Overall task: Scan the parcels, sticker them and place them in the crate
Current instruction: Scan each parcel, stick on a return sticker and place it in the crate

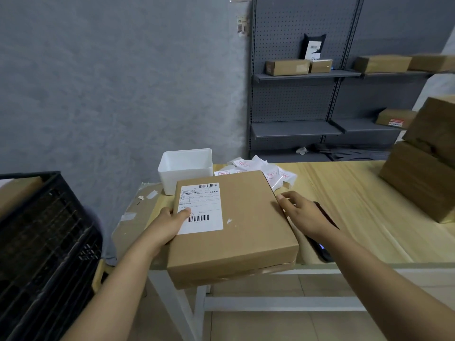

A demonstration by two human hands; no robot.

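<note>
A flat brown cardboard parcel (243,225) with a white shipping label (200,207) sticks out over the front edge of the wooden table (357,205). My left hand (170,223) grips its left edge, thumb pressed on the label. At the parcel's right edge my right hand (302,212) touches the side with fingers spread and relaxed. A black handheld scanner (322,244) lies on the table under my right forearm. Behind the parcel lies a pile of white stickers with red print (270,172). The black plastic crate (44,242) stands at the left.
A white plastic bin (186,168) stands at the table's back left corner. Stacked cardboard boxes (426,163) fill the table's right side. Grey pegboard shelving (307,99) with several parcels lines the far wall. A box (17,190) sits in the crate.
</note>
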